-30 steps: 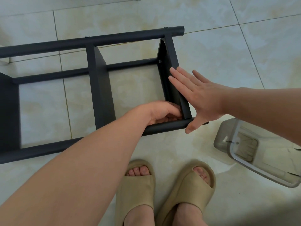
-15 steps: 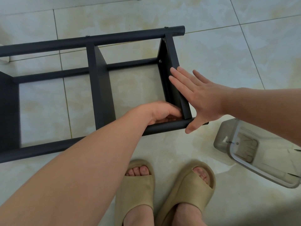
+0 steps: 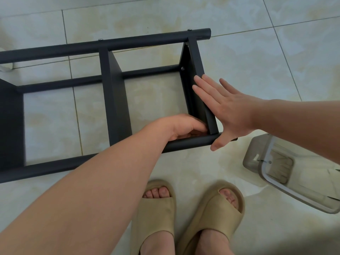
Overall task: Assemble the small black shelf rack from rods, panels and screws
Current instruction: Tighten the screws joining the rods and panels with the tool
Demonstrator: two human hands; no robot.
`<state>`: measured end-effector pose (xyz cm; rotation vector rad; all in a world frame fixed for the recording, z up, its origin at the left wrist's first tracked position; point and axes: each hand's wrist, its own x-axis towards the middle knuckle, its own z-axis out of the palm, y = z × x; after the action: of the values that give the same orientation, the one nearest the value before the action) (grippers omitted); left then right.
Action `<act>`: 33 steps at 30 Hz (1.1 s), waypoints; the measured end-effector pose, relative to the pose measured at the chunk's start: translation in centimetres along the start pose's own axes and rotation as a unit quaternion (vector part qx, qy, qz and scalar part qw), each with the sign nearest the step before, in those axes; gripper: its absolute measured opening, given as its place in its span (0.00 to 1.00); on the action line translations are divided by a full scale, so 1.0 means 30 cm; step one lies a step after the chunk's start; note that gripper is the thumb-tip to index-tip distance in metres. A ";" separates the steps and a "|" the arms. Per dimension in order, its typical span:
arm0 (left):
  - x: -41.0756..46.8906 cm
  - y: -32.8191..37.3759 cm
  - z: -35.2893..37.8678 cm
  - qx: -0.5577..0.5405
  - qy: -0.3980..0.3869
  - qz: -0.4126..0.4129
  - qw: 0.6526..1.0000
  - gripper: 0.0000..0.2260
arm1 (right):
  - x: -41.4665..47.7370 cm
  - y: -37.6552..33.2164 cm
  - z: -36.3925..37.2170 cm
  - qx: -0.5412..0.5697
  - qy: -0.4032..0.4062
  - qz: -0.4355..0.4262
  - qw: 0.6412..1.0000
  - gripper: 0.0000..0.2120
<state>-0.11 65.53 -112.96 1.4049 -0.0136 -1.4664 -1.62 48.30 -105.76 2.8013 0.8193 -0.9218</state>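
Observation:
The black shelf rack lies on its side on the tiled floor, long rods running left to right. My right hand presses flat, fingers straight, against the outer face of the end panel, its thumb over the near rod. My left hand reaches into the inside corner where that panel meets the near rod. Its fingers are curled there, and whatever they hold is hidden. A screw head shows where the end panel meets the lower back rod. The far rod carries two small screw heads.
A translucent grey plastic box lies tipped on the floor to the right, close to the rack's end. My feet in beige slippers stand just in front of the near rod. Pale floor tiles surround the rack.

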 end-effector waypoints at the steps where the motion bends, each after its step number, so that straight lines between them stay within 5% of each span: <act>1: -0.001 0.000 -0.001 -0.013 -0.003 0.003 1.000 0.11 | 0.001 0.000 0.001 0.000 0.001 -0.001 1.000 0.72; 6: -0.011 0.011 0.005 -0.066 -0.013 0.001 0.998 0.10 | 0.002 0.003 0.002 -0.001 0.001 -0.003 1.000 0.72; 10: -0.012 0.012 0.013 0.009 0.015 -0.009 1.000 0.04 | 0.004 0.004 0.004 -0.005 -0.001 -0.003 1.000 0.72; 18: -0.008 0.008 0.009 -0.033 0.005 0.013 0.999 0.12 | 0.003 0.002 0.001 -0.004 -0.004 -0.002 1.000 0.72; 29: -0.016 0.013 0.012 -0.051 -0.001 -0.007 0.999 0.09 | 0.003 0.000 -0.001 -0.001 -0.007 -0.003 1.000 0.72; 33: -0.015 0.019 0.016 0.025 0.030 -0.015 0.999 0.04 | 0.003 0.000 -0.002 -0.002 -0.009 0.001 1.000 0.72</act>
<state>-0.21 65.29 -112.12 1.4944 0.0094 -1.4565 -1.54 48.37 -105.75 2.7852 0.8162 -0.9431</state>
